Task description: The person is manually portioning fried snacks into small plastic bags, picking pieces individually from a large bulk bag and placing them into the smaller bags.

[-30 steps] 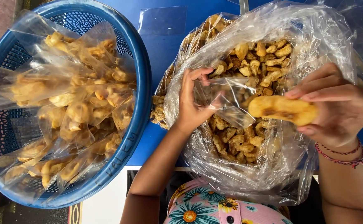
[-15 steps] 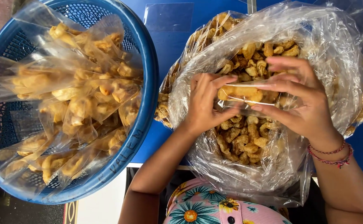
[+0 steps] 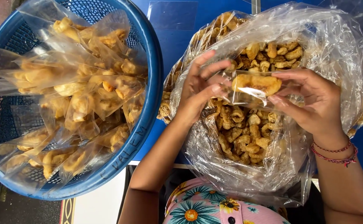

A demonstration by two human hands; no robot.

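Small clear bag (image 3: 254, 89) pinched between left hand (image 3: 200, 93), right hand (image 3: 314, 103) fingers, palms facing.

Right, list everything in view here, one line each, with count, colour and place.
Basket: one, blue plastic mesh, on the left.
Small bags: many, too overlapped to count, clear with golden-brown fried snacks, piled in the basket.
Big bag: one, clear plastic, open, right of the basket, full of loose snacks.
Small bag in hand: one, clear, with a golden snack piece inside, held over the big bag.
Table: one, blue, under basket and bag.
Floral garment: pink with flowers, bottom centre.
Bracelets: red threads, right wrist.
Left hand: holds the small bag's left end.
Right hand: holds its right end.
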